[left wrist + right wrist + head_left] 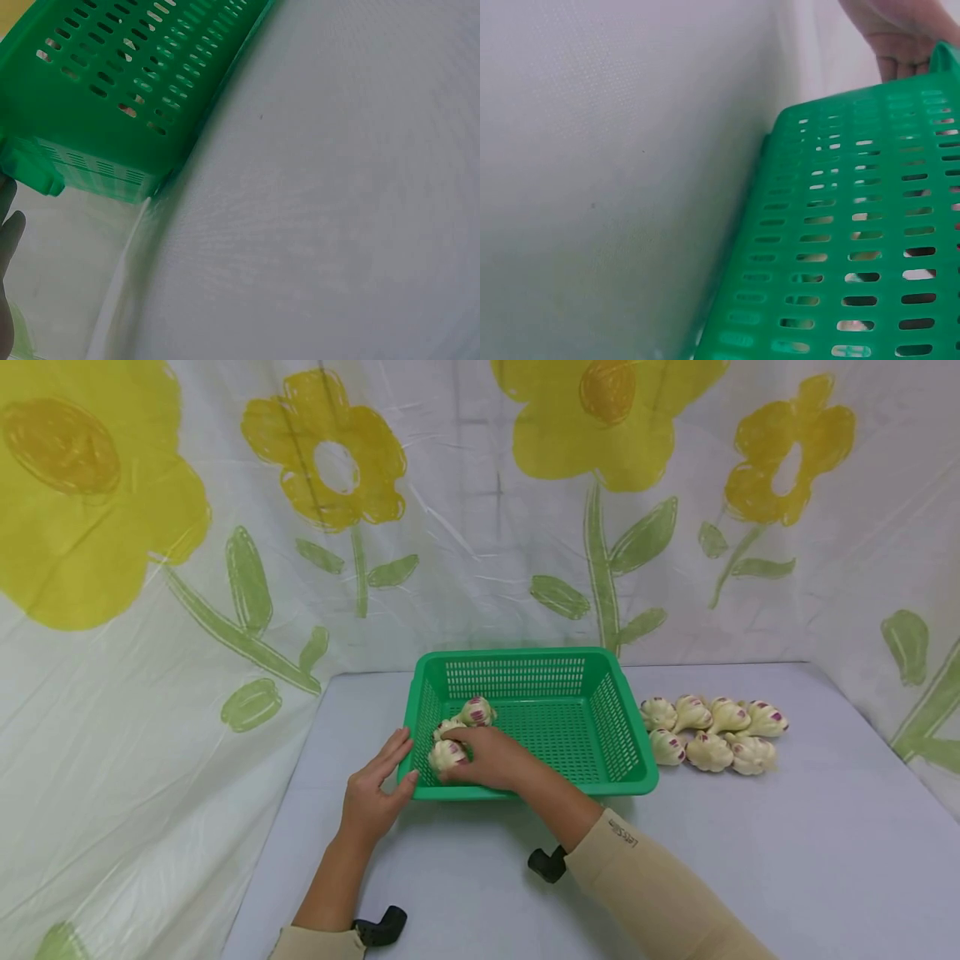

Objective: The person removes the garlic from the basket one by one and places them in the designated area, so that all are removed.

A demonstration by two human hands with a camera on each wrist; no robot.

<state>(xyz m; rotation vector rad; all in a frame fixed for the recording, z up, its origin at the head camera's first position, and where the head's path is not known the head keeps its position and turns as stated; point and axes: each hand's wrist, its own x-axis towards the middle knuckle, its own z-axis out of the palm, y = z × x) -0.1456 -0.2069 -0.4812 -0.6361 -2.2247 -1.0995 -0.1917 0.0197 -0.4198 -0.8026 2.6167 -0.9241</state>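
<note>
My right hand (491, 758) reaches over the front rim of the green plastic basket (525, 792) and holds a garlic bulb (447, 755) between thumb and fingers in the front left corner. Just behind it lie two more garlic bulbs, one partly covered by the fingers (448, 727) and one with purple streaks (477, 712). On the basket's left rim rests my left hand (375, 789), its fingers extended along the outside. The left wrist view shows only the edge of the left hand's fingers (9, 236) beside the basket (82, 112). The slotted wall (840, 225) hides the right hand in the right wrist view.
Several garlic bulbs (708, 735) lie in two rows right of the basket, close to its wall. A white cloth covers the table (750, 860). Behind stands a white curtain (465, 568) printed with yellow flowers. Black wrist cameras (547, 864) hang below both forearms.
</note>
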